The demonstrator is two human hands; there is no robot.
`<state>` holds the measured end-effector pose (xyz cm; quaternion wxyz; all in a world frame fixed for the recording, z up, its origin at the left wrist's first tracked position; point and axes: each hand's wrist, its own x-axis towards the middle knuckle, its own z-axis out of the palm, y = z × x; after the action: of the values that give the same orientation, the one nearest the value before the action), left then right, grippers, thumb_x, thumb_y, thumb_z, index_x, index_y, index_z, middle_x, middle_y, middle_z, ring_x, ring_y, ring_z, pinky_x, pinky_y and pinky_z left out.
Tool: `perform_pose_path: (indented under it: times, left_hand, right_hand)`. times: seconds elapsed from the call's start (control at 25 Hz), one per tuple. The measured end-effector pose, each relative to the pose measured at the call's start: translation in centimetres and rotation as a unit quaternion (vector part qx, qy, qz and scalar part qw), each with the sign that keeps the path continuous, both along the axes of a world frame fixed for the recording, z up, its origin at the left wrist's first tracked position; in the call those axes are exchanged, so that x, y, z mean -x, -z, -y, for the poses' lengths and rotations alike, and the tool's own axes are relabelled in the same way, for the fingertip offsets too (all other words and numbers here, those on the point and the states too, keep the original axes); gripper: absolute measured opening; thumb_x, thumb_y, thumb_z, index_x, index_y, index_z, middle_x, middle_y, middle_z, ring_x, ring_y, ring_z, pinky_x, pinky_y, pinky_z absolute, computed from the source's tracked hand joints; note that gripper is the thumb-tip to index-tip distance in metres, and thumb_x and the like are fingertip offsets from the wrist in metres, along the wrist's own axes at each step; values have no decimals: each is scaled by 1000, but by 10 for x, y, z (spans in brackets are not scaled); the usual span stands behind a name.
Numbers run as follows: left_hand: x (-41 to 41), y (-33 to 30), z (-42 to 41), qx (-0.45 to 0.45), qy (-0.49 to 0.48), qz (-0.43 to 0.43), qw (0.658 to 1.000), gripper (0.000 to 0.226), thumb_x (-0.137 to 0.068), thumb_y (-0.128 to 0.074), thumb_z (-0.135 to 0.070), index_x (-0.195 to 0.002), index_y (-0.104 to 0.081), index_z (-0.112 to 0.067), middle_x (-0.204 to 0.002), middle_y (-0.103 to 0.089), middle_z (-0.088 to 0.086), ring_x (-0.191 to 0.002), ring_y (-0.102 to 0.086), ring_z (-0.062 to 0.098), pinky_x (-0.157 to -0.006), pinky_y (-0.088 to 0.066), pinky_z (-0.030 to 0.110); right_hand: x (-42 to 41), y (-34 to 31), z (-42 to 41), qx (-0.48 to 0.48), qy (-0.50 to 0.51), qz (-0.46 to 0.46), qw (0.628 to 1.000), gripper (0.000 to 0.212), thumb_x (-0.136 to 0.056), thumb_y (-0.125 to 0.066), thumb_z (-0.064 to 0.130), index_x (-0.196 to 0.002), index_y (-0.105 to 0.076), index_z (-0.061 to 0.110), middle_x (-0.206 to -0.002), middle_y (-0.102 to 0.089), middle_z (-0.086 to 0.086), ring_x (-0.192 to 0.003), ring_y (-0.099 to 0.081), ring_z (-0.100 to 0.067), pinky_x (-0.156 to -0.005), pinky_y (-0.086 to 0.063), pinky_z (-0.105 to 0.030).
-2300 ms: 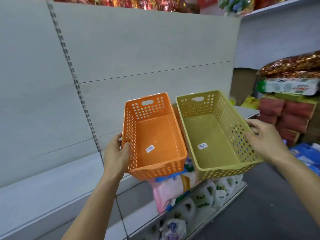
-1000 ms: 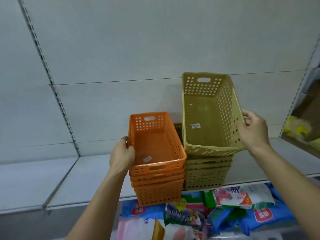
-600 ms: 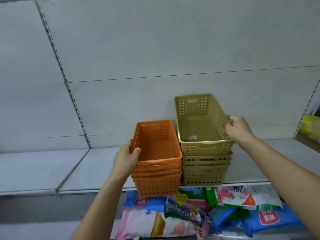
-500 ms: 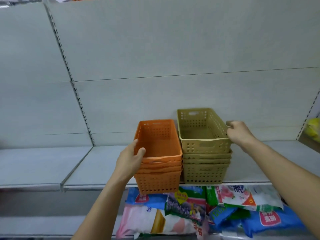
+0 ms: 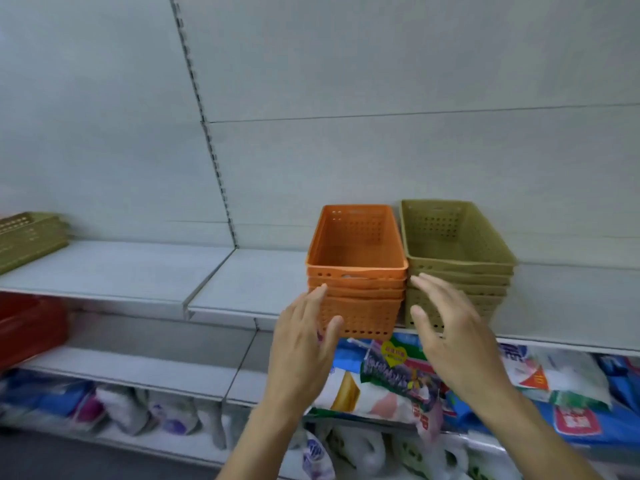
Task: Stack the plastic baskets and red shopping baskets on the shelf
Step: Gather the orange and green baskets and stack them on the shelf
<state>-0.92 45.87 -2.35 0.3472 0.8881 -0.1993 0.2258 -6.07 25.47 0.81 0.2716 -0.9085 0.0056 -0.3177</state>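
Baskets: orange stack (image 5: 356, 271) and green stack (image 5: 457, 261), centre frame; probably light, stiff; lift by rims.
Hands: left hand (image 5: 304, 341) and right hand (image 5: 450, 334) spread open, empty.

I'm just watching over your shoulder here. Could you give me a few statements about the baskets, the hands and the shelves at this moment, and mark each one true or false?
1. The orange stack stands left of the olive stack on the same shelf. True.
2. The right hand grips an olive basket. False: its fingers are spread and hold nothing.
3. The left hand is open, in front of the orange stack. True.
4. The orange stack is a single basket. False: several nested rims show.
5. A red basket sits on top of the olive stack. False: it sits at the far left, one shelf lower.
6. Packaged goods lie below the baskets' shelf. True.
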Motion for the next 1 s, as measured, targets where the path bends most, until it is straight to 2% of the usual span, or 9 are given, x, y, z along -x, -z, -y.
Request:
perform_pose_path:
  times: [0.08,0.2,0.4,0.52,0.64,0.76,1.0]
  left_hand:
    - [11,11,-24,15,-14,-1,1000,51,-94,-41,-48,-140,-43,-26,-131,-50,-15,-124,-44,6,-104,-29,19]
    - [17,27,-79,31,-35,-19,999,51,-94,-40,-49,-137,-50,-22,-130,-57,-11,-119,-49,6,-99,-33,14]
    - [4,55,-219,36,-89,-97,991,54,-93,-40,-52,-138,-48,-23,-130,-61,-6,-122,-53,12,-100,-42,29]
    - [-6,60,-323,47,-110,-128,984,44,-97,-50,-38,-136,-50,-20,-128,-63,-3,-120,-56,14,-100,-43,35]
    - [-17,62,-423,39,-133,-147,979,42,-97,-51,-35,-135,-52,-19,-125,-65,-2,-115,-59,13,-98,-45,35]
    - [-29,61,-502,29,-152,-158,975,42,-96,-50,-37,-135,-53,-20,-124,-66,-4,-110,-61,11,-95,-47,34]
    - [-77,57,-620,70,-192,-154,967,38,-96,-52,-33,-132,-54,-21,-119,-68,-4,-108,-61,9,-94,-46,29]
  right_hand:
    - [-1,15,-34,-10,-47,-2,999,38,-91,-54,21,-129,-58,18,-131,-58,3,-121,-46,-8,-101,-26,-11]
    - [-10,41,-97,-22,-118,-26,992,40,-89,-52,22,-128,-58,18,-128,-58,5,-120,-48,-9,-100,-32,-15]
    - [-50,78,-238,-33,-193,-89,977,41,-88,-50,25,-129,-57,21,-131,-59,4,-122,-49,-11,-97,-29,-13]
    - [-74,88,-338,-44,-231,-132,963,42,-88,-49,27,-129,-56,22,-131,-59,3,-119,-54,-17,-98,-39,-25]
    - [-95,95,-437,-60,-269,-149,950,42,-88,-48,29,-129,-55,24,-130,-59,3,-115,-57,-18,-95,-46,-38]
    - [-113,94,-519,-55,-290,-166,941,39,-92,-48,29,-131,-52,26,-132,-57,5,-116,-56,-17,-94,-46,-40]
    - [-177,85,-643,-50,-335,-176,924,41,-90,-45,33,-131,-51,30,-131,-57,10,-116,-55,-14,-94,-46,-42]
